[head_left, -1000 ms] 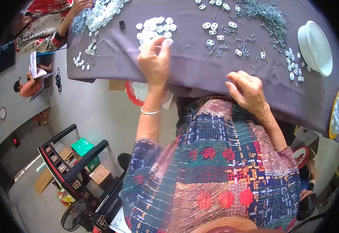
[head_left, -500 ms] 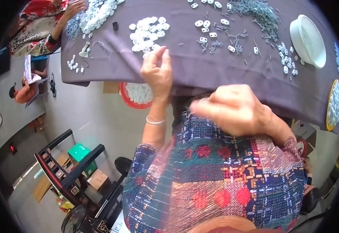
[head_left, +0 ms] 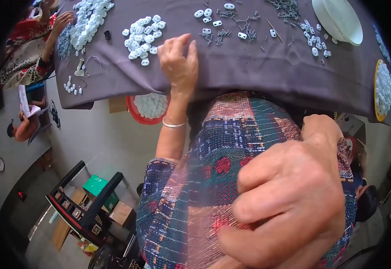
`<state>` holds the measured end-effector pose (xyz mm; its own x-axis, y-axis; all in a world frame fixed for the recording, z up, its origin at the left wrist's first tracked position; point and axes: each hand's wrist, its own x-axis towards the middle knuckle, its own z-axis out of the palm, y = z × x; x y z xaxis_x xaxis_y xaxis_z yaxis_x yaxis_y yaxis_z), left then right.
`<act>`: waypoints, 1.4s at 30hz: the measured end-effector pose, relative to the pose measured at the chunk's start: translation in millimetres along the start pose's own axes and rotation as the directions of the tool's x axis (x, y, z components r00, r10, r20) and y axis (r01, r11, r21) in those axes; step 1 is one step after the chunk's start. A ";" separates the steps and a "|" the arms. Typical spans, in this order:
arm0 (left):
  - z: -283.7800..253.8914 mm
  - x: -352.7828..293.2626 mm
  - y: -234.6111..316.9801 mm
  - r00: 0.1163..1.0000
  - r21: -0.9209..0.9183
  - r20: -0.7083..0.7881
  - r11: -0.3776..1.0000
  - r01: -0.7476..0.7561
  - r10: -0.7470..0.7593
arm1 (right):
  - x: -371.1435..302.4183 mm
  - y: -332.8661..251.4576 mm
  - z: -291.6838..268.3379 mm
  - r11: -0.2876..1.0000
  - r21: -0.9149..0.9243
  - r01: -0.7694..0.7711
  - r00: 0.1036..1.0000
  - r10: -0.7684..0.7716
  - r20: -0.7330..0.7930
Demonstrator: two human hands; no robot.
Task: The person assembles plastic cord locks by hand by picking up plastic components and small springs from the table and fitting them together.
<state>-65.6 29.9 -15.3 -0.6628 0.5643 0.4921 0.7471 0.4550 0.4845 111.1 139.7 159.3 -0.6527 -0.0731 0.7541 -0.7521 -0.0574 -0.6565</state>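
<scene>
My left hand [head_left: 178,62] is over the near part of the dark-clothed table, thumb and fingers apart, with nothing visible between them. Just beyond its fingertips lies a cluster of small white plastic pieces [head_left: 144,38], oval with holes like cord locks. Close to the camera, in front of my patterned top, my right hand [head_left: 289,201] is raised with curled fingers. Its fingertips face away, so anything in them is hidden. Right of the left hand, a few white pieces [head_left: 217,23] are scattered among small grey pins [head_left: 249,33].
A white basin [head_left: 337,20] and a yellow-rimmed tray [head_left: 377,89] of white pieces stand at the right. A red basin [head_left: 135,112] of white pieces sits below the table edge. At the far left, another person's hand [head_left: 63,21] is beside a large white heap [head_left: 88,22].
My right hand has come back from near the table edge, toward the camera. The left hand's fingers have spread out of a near pinch. The view has shifted, with the table sitting higher.
</scene>
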 end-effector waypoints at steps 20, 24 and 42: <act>6.5 24.4 30.2 0.940 -0.671 0.219 0.660 0.339 -0.260 | -119.5 95.9 -21.6 0.393 -0.701 -0.596 0.799 0.384 -0.463; -2.3 5.9 42.0 0.899 -0.653 0.322 0.618 0.438 -0.297 | -138.9 99.7 -42.3 0.116 -0.716 -0.688 0.721 0.219 -0.657; 17.6 -26.6 53.8 0.978 -0.449 0.209 0.887 0.106 -0.011 | -122.0 113.5 -35.7 0.107 -0.768 -0.631 0.761 0.278 -0.587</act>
<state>-6.9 51.5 -15.0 -0.6462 0.6906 0.3249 0.5703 0.1541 0.8068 102.1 177.7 -6.6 -0.7591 0.5125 0.4014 0.2613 0.8047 -0.5331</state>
